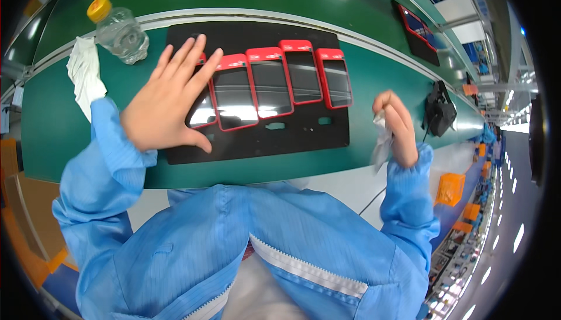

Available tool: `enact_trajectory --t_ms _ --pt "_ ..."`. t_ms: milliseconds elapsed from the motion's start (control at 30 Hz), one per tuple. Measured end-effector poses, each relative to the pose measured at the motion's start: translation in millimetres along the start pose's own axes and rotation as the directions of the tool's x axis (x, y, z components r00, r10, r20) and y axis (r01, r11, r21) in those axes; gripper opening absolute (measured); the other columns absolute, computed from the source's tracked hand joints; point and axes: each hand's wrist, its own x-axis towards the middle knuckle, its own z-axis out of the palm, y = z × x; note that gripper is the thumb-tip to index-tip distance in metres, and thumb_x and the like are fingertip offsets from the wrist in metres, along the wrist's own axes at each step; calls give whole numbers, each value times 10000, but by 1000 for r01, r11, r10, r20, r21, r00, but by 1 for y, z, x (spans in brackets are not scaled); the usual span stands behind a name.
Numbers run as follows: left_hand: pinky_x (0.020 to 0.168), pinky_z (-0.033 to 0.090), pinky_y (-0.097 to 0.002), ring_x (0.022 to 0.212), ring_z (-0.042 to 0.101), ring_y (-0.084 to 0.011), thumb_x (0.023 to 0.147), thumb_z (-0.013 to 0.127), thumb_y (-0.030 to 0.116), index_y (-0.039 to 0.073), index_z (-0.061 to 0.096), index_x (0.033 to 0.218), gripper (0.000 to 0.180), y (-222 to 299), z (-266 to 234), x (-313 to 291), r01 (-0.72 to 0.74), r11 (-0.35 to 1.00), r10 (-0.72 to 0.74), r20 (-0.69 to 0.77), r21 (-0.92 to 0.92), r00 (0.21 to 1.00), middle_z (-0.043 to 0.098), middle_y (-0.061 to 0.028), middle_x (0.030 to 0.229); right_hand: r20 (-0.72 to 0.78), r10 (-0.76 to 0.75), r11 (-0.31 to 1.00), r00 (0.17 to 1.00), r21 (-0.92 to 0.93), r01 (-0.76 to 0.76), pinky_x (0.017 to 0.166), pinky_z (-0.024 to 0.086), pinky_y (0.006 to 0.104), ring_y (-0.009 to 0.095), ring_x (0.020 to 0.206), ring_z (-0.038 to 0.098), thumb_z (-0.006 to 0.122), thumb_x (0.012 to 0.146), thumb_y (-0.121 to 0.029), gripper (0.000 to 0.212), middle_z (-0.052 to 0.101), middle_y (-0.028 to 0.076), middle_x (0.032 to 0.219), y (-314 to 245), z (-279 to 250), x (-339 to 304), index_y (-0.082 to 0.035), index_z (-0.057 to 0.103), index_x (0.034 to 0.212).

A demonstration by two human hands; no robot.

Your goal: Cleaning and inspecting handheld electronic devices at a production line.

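Five red-framed handsets [270,86] on mat [304,137]; left fingers released, right fingers grasping wipe [382,140]

Head view: the handsets lie in a staggered row on the black mat, on a green table [49,130]. The left hand [163,101] is spread palm down, partly hiding the leftmost handset [203,111]; contact cannot be determined. The right hand [401,128], right of the mat, pinches the crumpled pale wipe. A yellow-capped clear bottle [123,36] and white cloth [86,74] are to the left.

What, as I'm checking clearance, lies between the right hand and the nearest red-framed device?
In the head view, bare green tabletop separates the device from the right hand, holding pale cloth.
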Motion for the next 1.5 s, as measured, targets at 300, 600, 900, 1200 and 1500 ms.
enact_trajectory --t_ms 300,600,900,1200,1500 --pt "1135 359 -498 1367 358 -446 557 927 297 118 448 1456 1035 -6 -34 10 119 988 -107 118 -98 987 297 -238 1506 487 -94 242 869 -835 494 806 551 432 411 976 647 878 587 -478 1279 324 214 1562 5 -20 63 -16 185 1558" --pt "1195 238 -531 1479 205 -446 559 969 337 149 407 1306 954 -37 36 -39 -21 860 -142 -280 -510 949 152 -221 1594 624 140 145 769 -781 608 822 575 433 405 909 678 919 638 -353 1252 347 301 1468 -22 14 102 -277 118 1597" --pt "1186 309 -502 1454 256 -440 586 906 180 137 245 1534 1156 -21 22 -57 278 878 -314 -30 -389 949 163 -221 1566 368 -408 836 836 -217 504 1153 354 430 395 1416 364 886 649 -231 998 335 227 1525 39 20 105 -155 359 1494" --pt "1207 186 -552 1491 187 -457 527 912 471 56 211 1573 1327 13 -2 -18 48 985 -70 -125 -168 990 174 -263 1609 298 -218 729 929 -584 359 1078 454 397 390 1349 470 907 665 -286 1105 303 159 1605 70 -20 62 -155 275 1561" --pt "1198 192 -589 1424 316 -480 605 869 607 142 123 1600 1328 36 16 49 74 989 -92 138 128 986 251 -320 1549 191 -393 620 899 -667 413 863 552 391 353 1066 660 817 789 -278 714 644 127 1275 36 -11 47 -138 514 1420"
